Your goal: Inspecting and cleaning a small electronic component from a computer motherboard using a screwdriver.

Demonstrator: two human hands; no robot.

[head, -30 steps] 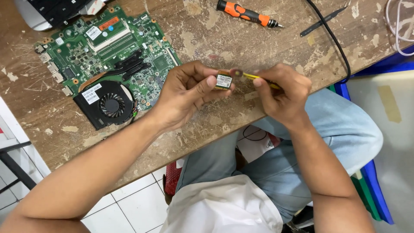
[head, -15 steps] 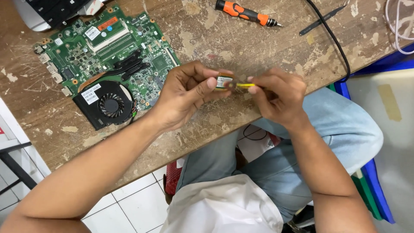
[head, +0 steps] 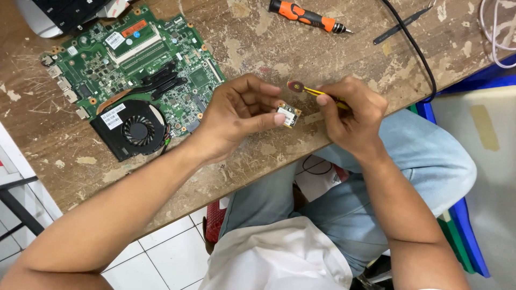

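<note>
Small card — left hand pinch

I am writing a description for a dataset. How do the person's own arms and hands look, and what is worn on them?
Both arms are bare from the upper arm down: no sleeves show. The left hand and right hand have no gloves, rings, watch or bracelet in view. The fingernails are short.

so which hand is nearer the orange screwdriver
Right. The right hand sits just below the orange screwdriver, holding a yellow tool; the left hand is farther left, pinching a small card.
</note>
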